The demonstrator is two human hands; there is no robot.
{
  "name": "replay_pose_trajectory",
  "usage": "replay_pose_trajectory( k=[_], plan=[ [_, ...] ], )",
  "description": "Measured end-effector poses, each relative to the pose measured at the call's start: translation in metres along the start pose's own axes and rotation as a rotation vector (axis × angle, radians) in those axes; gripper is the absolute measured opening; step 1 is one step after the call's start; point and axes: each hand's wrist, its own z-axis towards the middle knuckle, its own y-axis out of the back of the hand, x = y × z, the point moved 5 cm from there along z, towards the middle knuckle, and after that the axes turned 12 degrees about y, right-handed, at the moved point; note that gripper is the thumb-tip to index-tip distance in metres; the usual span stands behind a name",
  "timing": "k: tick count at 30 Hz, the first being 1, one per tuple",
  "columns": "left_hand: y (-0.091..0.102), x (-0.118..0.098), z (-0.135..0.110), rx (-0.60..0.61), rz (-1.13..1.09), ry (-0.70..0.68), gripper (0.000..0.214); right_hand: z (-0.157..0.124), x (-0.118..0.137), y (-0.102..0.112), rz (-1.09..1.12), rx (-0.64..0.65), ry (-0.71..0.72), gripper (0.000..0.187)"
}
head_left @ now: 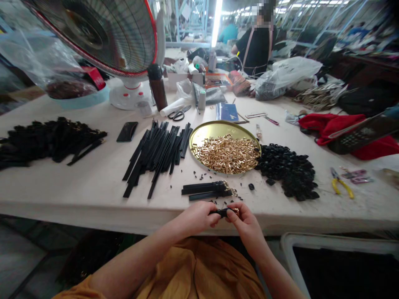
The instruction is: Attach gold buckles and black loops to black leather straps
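Between my two hands, at the front edge of the table, is a short black strap [222, 212] with a gold metal piece at its right end. My left hand [201, 216] is closed on the strap's left part. My right hand [245, 220] pinches it near the gold end. Just beyond lie several finished-looking black straps [202, 189] with gold hardware at their right ends. Behind them a round gold tray [199, 128] holds a heap of small gold metal fittings [229, 153]. Long black strips [156, 149] lie left of the tray, and a pile of small black loops [286, 170] lies right.
A fan [131, 89] stands at the back left, near a dark bottle [157, 87] and scissors [180, 113]. A phone [127, 131] lies beside a black strap pile [56, 139]. Yellow-handled pliers [341, 185] lie at right. A white bin [286, 245] stands below. A person [257, 45] is beyond.
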Motion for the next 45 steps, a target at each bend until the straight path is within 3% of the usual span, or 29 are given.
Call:
replay_pose_trajectory(
  k=[5,10,15,20,23,27,29,33,37,40,43,45],
  plan=[
    [0.015,-0.009,-0.001,-0.220,-0.019,0.006,0.032,0.015,0.011,-0.005,0.009,-0.003,0.058,0.034],
    [0.034,-0.019,-0.001,-0.256,0.104,-0.010,0.037,0.035,0.020,-0.006,-0.085,0.027,0.132,0.033],
    [0.046,-0.016,0.011,-0.344,0.189,-0.054,0.035,0.057,0.023,-0.017,-0.162,0.096,0.201,0.034],
    [0.058,0.000,0.036,-0.420,0.241,-0.039,0.030,0.086,0.027,-0.024,-0.660,0.081,0.449,0.031],
    [0.080,0.013,0.050,-0.501,0.331,-0.048,0.022,0.092,0.017,-0.029,-0.894,0.104,0.628,0.031],
    [0.137,0.043,0.067,-0.758,0.472,0.264,0.026,0.088,0.000,-0.029,-0.969,0.057,0.746,0.037],
    [0.159,0.056,0.076,-0.822,0.485,0.384,0.030,0.084,-0.002,-0.027,-0.987,0.021,0.778,0.038],
    [0.172,0.066,0.083,-0.871,0.495,0.438,0.024,0.078,0.006,-0.026,-1.007,-0.017,0.838,0.034],
    [0.176,0.061,0.062,-0.963,0.502,0.385,0.024,0.074,0.016,-0.029,-0.997,-0.032,0.885,0.025],
    [0.191,0.052,0.035,-1.071,0.489,0.313,0.027,0.071,0.022,-0.030,-0.964,-0.043,0.902,0.020],
    [0.203,0.025,-0.005,-1.285,0.401,0.089,0.025,0.063,0.034,-0.028,-0.872,-0.079,0.891,0.020],
    [0.194,-0.002,-0.034,-1.344,0.340,-0.123,0.023,0.053,0.048,-0.028,-0.753,-0.103,0.837,0.021]
  ],
)
